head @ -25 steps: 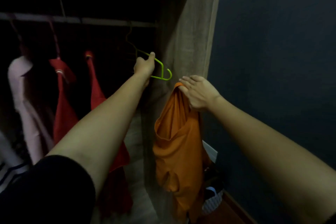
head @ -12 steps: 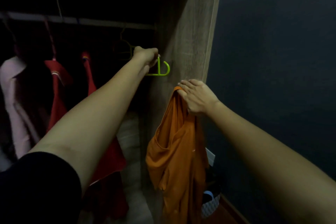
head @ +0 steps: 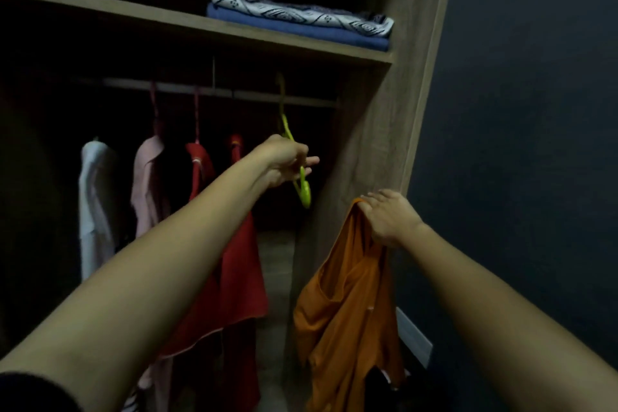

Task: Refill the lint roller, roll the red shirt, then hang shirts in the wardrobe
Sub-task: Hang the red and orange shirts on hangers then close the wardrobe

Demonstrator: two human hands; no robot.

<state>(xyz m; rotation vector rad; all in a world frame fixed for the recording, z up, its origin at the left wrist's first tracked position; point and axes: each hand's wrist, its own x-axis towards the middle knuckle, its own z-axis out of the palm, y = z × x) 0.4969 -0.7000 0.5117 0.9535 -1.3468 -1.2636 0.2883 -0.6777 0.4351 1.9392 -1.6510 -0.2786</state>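
Observation:
My left hand (head: 284,160) grips a lime green hanger (head: 302,189) inside the wardrobe, just below the rail (head: 247,95); the hanger's hook reaches up to the rail. My right hand (head: 389,216) pinches the top of an orange shirt (head: 347,311), which hangs limp in front of the wardrobe's right side panel (head: 378,150). Two red shirts (head: 234,264) hang on the rail behind my left forearm.
A pink shirt (head: 148,187) and a white shirt (head: 95,204) hang further left on the rail. Folded blue and patterned cloths (head: 301,22) lie on the shelf (head: 187,27) above. A dark wall (head: 521,144) stands on the right.
The view has tilted up, so the shelf and folded cloths now show. My left hand has turned the green hanger so it hangs edge-on at the rail. My right hand still holds the orange shirt.

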